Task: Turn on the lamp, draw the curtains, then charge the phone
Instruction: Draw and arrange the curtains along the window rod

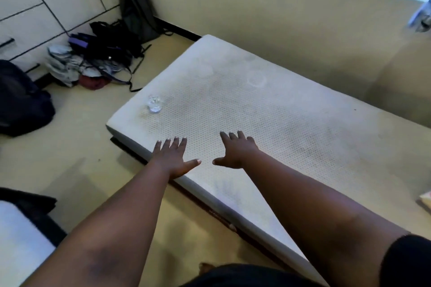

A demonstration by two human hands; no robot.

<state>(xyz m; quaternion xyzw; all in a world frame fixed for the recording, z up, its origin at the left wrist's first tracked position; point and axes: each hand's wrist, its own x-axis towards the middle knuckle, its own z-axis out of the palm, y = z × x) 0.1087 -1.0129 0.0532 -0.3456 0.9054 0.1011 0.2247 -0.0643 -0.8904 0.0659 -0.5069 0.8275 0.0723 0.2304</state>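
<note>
Over the mattress [268, 109], left hand [173, 158] and right hand [235, 150] spread flat, empty.

Bare white mattress [268, 112], small clear glass object [154, 103] near its left edge

Your two hands, left hand [173, 156] and right hand [235, 150], lie side by side over the near edge of the white mesh-covered mattress [291, 123]. A small clear glass object [154, 103] sits on its left corner. Behind-left, black bags [112, 42] pile against the pale panelled cupboard [35, 7].
</note>
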